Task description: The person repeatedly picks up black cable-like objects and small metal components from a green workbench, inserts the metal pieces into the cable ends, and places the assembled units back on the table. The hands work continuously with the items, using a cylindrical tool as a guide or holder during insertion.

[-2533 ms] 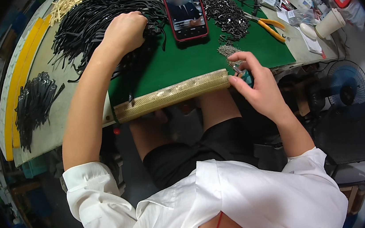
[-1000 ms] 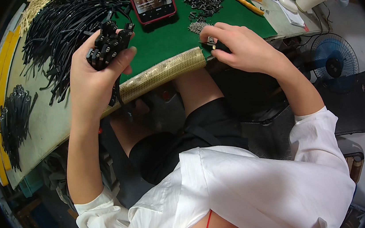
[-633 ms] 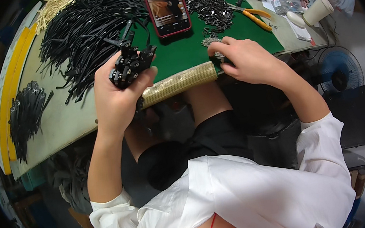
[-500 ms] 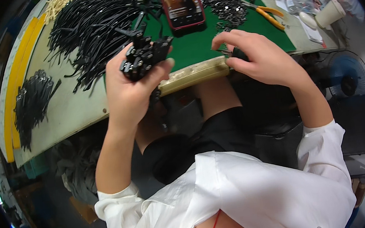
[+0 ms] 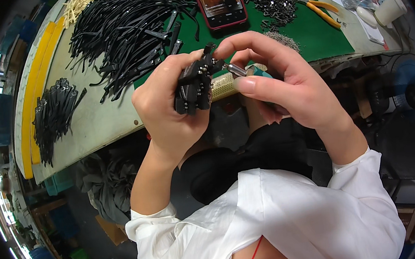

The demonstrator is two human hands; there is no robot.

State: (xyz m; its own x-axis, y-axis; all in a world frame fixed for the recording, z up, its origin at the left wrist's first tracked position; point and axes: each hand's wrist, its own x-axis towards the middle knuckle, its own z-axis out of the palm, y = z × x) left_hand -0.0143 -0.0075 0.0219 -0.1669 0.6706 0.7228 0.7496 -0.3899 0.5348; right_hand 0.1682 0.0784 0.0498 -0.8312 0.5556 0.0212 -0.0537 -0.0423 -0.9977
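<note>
A bundle of black eyeglass temples [image 5: 194, 88] with small metal hinges is gripped in my left hand [image 5: 161, 99], hinge ends turned toward my right. My right hand [image 5: 296, 87] is closed around a small screwdriver [image 5: 236, 69] with a metal shaft and a teal handle. The shaft points at the hinge ends, and my index finger reaches to the bundle's upper edge. Whether the tip sits in a screw is too small to tell. Behind my hands, tiny silvery parts [image 5: 283, 39], likely screws, lie on the green mat [image 5: 317, 42].
A large heap of black temples [image 5: 116, 28] covers the far left of the table. A smaller bunch [image 5: 54, 115] lies by yellow strips [image 5: 33, 107]. Beyond my hands are a phone [image 5: 220, 7], small dark parts [image 5: 275, 1], orange-handled pliers [image 5: 324, 13] and a white cup [image 5: 391, 9].
My hands have come together: the left moved right with the temples, the right moved left. The screwdriver's shaft now meets the hinge ends. The view has shifted slightly.
</note>
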